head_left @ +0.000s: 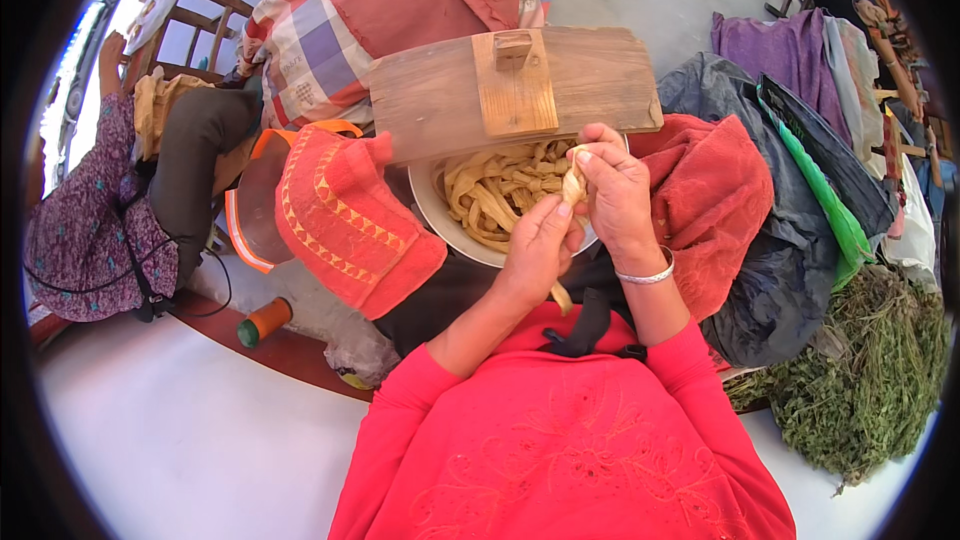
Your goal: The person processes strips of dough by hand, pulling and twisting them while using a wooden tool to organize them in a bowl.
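Pale strip of dough-like material is being pinched between both hands just above the rim of a white bowl; the left hand is gripping it from below while the right hand is closing its fingertips on its upper end. More strips are lying in the bowl, which a wooden lid is partly covering. A red cloth is draping just beside the bowl.
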A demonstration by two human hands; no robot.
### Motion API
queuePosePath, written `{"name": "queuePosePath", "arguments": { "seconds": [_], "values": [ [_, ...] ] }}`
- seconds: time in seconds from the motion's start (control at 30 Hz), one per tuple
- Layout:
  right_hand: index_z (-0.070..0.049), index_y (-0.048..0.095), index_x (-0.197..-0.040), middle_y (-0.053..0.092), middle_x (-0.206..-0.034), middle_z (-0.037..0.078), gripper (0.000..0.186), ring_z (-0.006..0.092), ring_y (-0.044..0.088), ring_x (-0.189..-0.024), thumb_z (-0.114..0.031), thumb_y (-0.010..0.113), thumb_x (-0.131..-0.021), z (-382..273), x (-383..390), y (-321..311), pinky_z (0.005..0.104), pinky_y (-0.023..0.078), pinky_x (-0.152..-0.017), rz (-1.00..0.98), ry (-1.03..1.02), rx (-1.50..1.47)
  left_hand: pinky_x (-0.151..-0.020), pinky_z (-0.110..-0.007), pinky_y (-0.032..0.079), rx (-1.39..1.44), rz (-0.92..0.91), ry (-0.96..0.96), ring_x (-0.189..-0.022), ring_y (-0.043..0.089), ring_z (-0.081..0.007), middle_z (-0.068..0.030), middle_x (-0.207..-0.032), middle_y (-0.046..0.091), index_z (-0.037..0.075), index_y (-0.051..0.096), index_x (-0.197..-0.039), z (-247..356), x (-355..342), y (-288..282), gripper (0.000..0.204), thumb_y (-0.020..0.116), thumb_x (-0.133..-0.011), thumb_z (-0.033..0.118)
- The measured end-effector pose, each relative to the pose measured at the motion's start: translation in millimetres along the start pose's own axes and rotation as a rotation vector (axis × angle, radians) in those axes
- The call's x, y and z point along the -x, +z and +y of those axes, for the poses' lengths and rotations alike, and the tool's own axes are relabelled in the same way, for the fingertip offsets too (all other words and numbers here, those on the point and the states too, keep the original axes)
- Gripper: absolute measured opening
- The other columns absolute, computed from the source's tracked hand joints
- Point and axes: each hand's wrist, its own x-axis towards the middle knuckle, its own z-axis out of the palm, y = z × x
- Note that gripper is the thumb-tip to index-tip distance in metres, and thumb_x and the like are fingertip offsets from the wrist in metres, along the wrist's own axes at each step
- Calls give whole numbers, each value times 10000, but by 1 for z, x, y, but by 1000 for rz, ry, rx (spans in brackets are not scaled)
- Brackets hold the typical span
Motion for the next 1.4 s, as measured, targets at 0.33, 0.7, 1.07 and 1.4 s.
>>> {"name": "queuePosePath", "arguments": {
  "seconds": [0.33,0.7,1.07,1.4],
  "values": [
    [3,657,-977,637,-781,140,210,210,613,-694,-188,644,-891,-55,-9,-7,331,485,-652,-369,-115,893,-636,-444,469,-1193,138,579,-777,596,-397,-185,-811,589,47,565,-1004,24,-5,-33,118,575,-903,106],
    [8,572,-747,512,-652,160,244,351,525,-620,-182,616,-893,-97,6,-24,404,434,-590,-828,-157,1064,-490,-236,392,-646,-329,-16,-583,459,-47,32,-688,495,16,610,-929,68,7,-54,215,553,-967,220],
    [4,576,-743,514,-641,150,206,326,519,-599,-141,645,-872,-93,2,-8,379,438,-576,-820,-46,999,-645,-227,424,-491,-374,144,-734,483,-61,-14,-846,539,14,535,-1066,45,-18,-36,205,606,-931,150],
    [-18,637,-990,594,-726,126,218,298,561,-625,-189,667,-858,-55,-6,-22,359,441,-583,-498,-487,1263,-470,-213,304,-285,-299,-170,-523,349,-42,28,-699,467,27,551,-1072,23,3,-66,227,492,-995,232]
  ]
}}
